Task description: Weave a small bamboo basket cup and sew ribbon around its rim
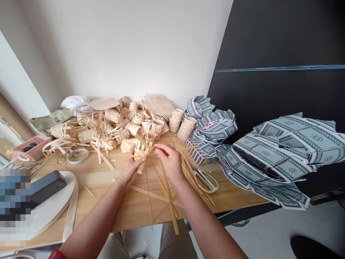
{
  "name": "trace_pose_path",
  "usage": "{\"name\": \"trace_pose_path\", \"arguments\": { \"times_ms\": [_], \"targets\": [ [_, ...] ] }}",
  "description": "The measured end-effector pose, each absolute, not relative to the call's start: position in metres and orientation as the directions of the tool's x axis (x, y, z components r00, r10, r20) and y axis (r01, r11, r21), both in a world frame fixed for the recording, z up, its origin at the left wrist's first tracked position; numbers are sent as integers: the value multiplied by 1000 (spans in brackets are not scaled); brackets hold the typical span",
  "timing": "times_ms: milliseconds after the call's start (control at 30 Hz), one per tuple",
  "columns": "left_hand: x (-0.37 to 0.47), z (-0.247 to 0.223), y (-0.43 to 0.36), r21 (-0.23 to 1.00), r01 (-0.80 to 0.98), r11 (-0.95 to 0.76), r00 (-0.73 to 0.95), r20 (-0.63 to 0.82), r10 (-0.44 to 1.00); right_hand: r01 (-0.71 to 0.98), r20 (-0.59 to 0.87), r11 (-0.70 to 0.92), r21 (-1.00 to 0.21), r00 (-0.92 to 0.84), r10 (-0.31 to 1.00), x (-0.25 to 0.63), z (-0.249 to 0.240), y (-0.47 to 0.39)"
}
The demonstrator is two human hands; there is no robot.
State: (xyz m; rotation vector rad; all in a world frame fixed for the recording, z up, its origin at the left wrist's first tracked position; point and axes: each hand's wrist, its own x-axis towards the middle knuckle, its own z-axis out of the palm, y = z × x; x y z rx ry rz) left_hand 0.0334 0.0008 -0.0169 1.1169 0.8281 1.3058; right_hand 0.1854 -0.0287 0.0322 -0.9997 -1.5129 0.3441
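A small woven basket (140, 166) of pale strips stands upright over the wooden table, with loose strip ends sticking out at its top. My left hand (131, 166) is wrapped round its left side, thumb across the front. At the basket's upper right, my right hand (170, 160) pinches a thin strip between thumb and fingertips. One long yellowish strip (168, 198) hangs from near the basket down past the table's front edge. More thin strips lie beneath and to the right of my hands.
Scissors (207, 181) lie right of my right forearm. Behind are piled woven baskets (113, 116) and a tape roll (78, 155). Folded-card baskets (272, 151) fill the right side. A pink tray (33, 148) and a white round-edged board (54, 212) are at left.
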Motion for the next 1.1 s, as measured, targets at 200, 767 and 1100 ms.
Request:
{"name": "trace_pose_path", "arguments": {
  "times_ms": [200, 767, 1100],
  "targets": [
    [35, -14, 1, 957, -236, -169, 115, 200, 973, 391, 632, 593, -704, -36, 774, 188, 39, -12],
    [44, -15, -4, 960, -201, -192, -19, 192, 981, 537, 700, 600, -593, -24, 713, 162, 22, -17],
    [48, -28, 4, 944, -123, -307, -170, 285, 943, 663, 679, 465, -587, 91, 728, 143, 9, -5]
  ]
}}
